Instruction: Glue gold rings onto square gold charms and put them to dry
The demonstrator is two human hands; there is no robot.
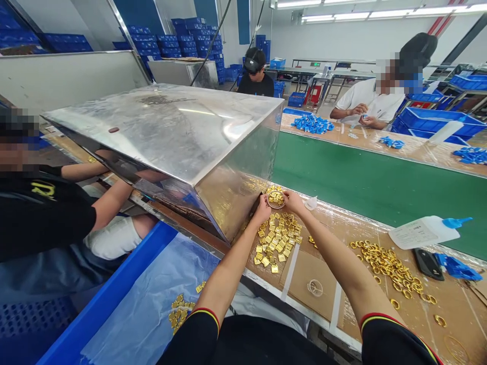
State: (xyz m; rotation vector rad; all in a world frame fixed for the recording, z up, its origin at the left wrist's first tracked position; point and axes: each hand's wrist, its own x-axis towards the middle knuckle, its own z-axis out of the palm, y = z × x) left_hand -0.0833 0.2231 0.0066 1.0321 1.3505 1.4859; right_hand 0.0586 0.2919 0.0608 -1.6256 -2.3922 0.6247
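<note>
A small round dish (276, 199) with a pale rim, gold square pieces showing inside the rim, is held between my two hands beside the metal box. My left hand (262, 209) grips its left edge, fingers closed. At the right edge, my right hand (292, 202) pinches the rim. I cannot tell whether the gold pieces lie in the dish or show through it. Just nearer to me, many gold square pieces (279, 237) are spread on the brown-covered table. A clear small cup (315, 288) stands on a cardboard sheet (304, 271) below my right forearm.
A large metal box (171, 132) stands left of my hands. Gold rings (395, 266), a white bottle (424, 231) and a black phone-like object (428, 263) lie right. A blue bin (152, 253) holds gold pieces. Beyond the green belt (342, 170), a person (371, 96) handles small parts.
</note>
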